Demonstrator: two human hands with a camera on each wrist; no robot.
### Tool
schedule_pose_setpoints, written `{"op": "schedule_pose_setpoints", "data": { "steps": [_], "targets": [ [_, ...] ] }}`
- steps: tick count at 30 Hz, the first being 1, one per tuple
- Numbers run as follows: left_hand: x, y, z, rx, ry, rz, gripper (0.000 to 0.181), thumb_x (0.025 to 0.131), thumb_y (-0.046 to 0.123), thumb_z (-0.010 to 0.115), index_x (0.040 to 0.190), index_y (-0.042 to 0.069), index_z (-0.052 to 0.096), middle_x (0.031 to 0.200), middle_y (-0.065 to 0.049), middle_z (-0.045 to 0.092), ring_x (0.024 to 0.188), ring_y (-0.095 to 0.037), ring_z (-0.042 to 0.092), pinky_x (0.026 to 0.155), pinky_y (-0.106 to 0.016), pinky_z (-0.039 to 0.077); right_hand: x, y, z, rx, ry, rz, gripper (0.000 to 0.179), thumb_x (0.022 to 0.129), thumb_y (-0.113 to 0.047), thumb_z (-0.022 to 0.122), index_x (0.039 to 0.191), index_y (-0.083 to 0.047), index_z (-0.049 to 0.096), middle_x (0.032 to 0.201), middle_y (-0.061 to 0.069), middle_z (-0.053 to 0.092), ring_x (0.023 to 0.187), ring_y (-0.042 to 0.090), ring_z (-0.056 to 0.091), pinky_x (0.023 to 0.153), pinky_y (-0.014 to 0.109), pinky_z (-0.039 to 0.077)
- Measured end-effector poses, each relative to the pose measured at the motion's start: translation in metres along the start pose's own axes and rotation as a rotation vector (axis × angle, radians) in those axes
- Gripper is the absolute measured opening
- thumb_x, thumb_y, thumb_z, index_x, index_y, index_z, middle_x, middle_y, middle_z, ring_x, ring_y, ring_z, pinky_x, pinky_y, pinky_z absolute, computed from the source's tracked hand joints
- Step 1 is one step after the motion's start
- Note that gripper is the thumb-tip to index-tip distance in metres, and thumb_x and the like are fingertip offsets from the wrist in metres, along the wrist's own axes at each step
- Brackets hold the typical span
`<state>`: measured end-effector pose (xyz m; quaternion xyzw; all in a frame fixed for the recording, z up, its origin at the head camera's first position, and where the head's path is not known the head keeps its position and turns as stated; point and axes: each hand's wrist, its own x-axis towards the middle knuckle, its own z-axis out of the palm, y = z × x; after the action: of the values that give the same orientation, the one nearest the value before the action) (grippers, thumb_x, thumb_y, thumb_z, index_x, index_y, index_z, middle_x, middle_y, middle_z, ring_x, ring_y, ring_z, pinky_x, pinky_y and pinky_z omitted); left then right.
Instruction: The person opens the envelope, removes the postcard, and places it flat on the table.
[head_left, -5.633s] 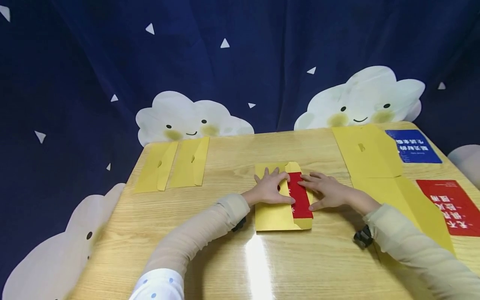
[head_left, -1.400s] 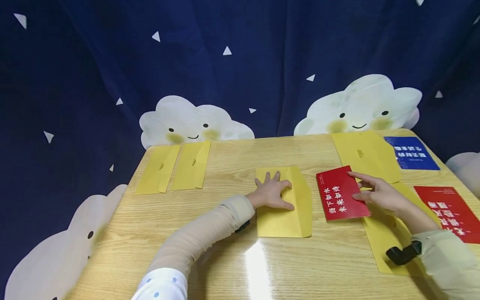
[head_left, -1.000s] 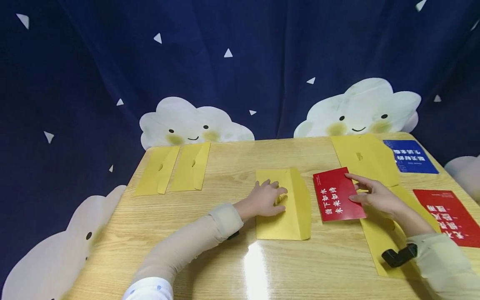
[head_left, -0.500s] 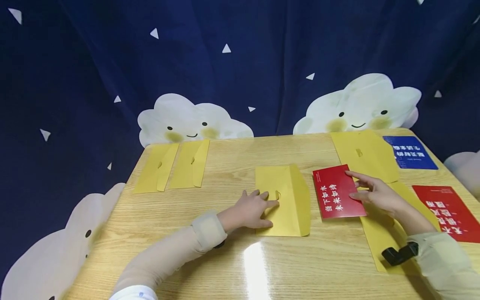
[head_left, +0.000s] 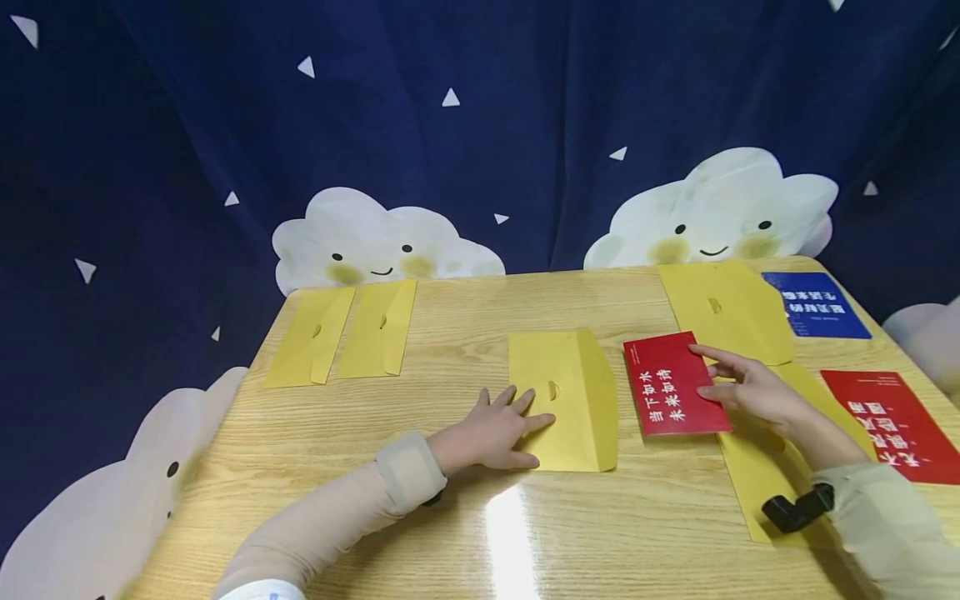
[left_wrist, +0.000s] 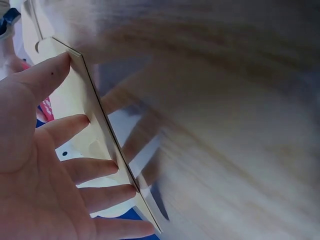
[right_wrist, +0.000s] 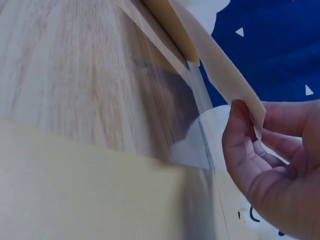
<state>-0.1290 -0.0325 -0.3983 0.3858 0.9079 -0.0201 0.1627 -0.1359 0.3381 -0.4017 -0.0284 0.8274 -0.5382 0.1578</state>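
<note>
My right hand pinches the right edge of a red card with white characters, slightly raised over the table. In the right wrist view the card appears edge-on between thumb and fingers of the hand. Left of it a yellow envelope lies flat, its flap unfolded to the right. Spread, straight fingers of my left hand rest on the envelope's lower left part. In the left wrist view the fingertips of that hand touch along the envelope's edge.
Two yellow envelopes with folded flaps lie at the back left. More yellow envelopes lie at the right under and behind my right hand, beside a blue card and another red card. A dark blue curtain hangs behind the wooden table.
The red card lay in the envelope under both hands at first; my right hand now holds it to the right. My left hand has slid left and nearer across the envelope.
</note>
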Motion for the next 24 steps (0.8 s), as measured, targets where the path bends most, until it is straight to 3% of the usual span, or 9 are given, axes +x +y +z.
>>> {"op": "schedule_pose_setpoints", "data": {
  "steps": [8,15,24],
  "targets": [
    [0.009,-0.005,-0.001,-0.034,-0.002,-0.01,0.067,0.084,0.052,0.056,0.142,0.031,0.031,0.148,-0.014,0.021,0.132,-0.039,0.02,0.095,-0.063,0.025,0.011,-0.004,0.004,0.039,-0.002,0.001,0.075,0.085,-0.013,0.063,0.144,-0.004,0.019,0.116,0.025,0.04,0.087,0.017,0.056,0.072,0.03,0.052],
    [0.017,-0.01,-0.006,-0.051,-0.028,-0.029,0.067,0.084,0.051,0.057,0.143,0.031,0.031,0.148,-0.014,0.019,0.133,-0.039,0.018,0.096,-0.063,0.024,0.023,-0.012,0.006,-0.001,0.026,-0.015,0.072,0.085,-0.008,0.061,0.144,-0.003,0.02,0.112,0.025,0.043,0.083,0.013,0.055,0.067,0.029,0.051],
    [0.024,-0.016,-0.01,-0.077,-0.047,-0.04,0.067,0.084,0.049,0.057,0.143,0.03,0.031,0.149,-0.014,0.017,0.133,-0.039,0.016,0.097,-0.063,0.022,0.037,-0.02,0.008,0.041,0.039,-0.009,0.072,0.086,-0.007,0.06,0.145,-0.006,0.018,0.117,0.024,0.039,0.085,0.01,0.054,0.071,0.028,0.051]
  ]
}}
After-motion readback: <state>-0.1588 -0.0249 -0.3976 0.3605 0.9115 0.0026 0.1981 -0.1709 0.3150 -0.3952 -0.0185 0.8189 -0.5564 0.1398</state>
